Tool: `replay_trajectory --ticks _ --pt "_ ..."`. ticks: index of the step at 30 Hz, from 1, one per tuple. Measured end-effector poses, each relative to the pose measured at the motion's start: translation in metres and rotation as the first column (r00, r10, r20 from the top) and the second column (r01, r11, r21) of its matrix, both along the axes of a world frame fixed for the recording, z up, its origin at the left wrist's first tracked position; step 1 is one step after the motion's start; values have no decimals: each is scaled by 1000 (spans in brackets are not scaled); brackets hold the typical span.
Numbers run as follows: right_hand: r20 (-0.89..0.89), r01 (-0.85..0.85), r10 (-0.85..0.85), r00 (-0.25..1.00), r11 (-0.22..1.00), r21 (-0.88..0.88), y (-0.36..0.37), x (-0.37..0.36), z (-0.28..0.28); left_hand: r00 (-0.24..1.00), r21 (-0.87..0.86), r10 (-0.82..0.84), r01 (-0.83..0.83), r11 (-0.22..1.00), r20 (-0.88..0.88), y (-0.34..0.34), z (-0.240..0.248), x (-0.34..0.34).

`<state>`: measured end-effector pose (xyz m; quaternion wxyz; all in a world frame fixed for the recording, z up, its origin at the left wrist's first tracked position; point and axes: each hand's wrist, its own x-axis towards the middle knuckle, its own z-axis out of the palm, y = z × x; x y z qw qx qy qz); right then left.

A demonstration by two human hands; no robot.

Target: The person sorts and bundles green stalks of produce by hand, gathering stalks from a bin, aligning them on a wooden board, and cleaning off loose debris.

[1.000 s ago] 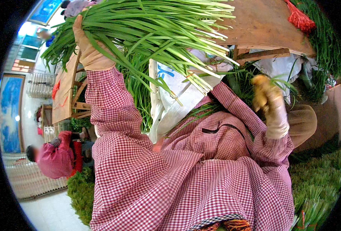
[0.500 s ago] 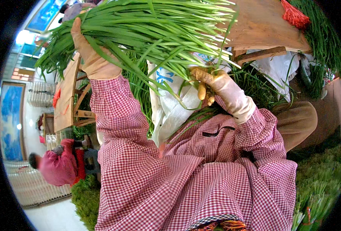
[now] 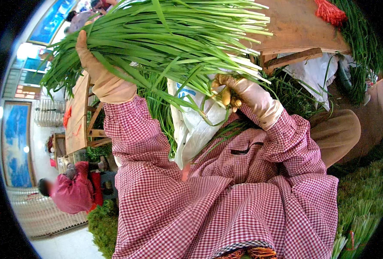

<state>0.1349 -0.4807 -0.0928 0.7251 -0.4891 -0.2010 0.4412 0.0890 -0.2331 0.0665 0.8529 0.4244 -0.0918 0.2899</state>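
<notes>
A big bunch of garlic chives [image 3: 157,39] is held up across the top of the view, leafy tips to the left and pale cut ends to the right. My left hand [image 3: 103,77], in a tan glove, grips it from below, thumb up along the near side; its other fingers are hidden behind the leaves. Under the pale ends, my gloved right hand [image 3: 252,97] is closed, its curled fingers pinching a few stray chive blades that hang from the bunch. Below and between my hands lies a white woven sack [image 3: 200,123].
A wooden table [image 3: 295,30] at the upper right bears red ties [image 3: 331,12], with more chives [image 3: 364,47] hanging at its side. Heaped chives [image 3: 366,203] lie at the lower right. Leftward stand another wooden table [image 3: 77,116] and a person in pink [image 3: 72,190].
My right hand's fingers have curled in more around the stray blades. The bunch is still in my left hand, which sits slightly lower in view. Surroundings at the left have shifted slightly down and right.
</notes>
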Motion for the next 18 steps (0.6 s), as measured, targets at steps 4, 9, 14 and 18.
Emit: replay_trajectory --ticks 4,9,14,18 --pt "44 17 -16 999 999 -38 -2 0 -9 993 77 109 -105 992 -43 -1 -1 -1" --pt "-73 -87 83 994 995 -50 -1 -6 17 980 27 -197 198 980 -26 2 -1 -9" --pt "-104 102 -92 990 990 93 -1 -11 6 959 108 279 -273 956 -50 -12 -3 0" --pt "-130 252 -239 962 963 98 1 -22 16 966 127 248 -238 963 -67 -3 1 -6"
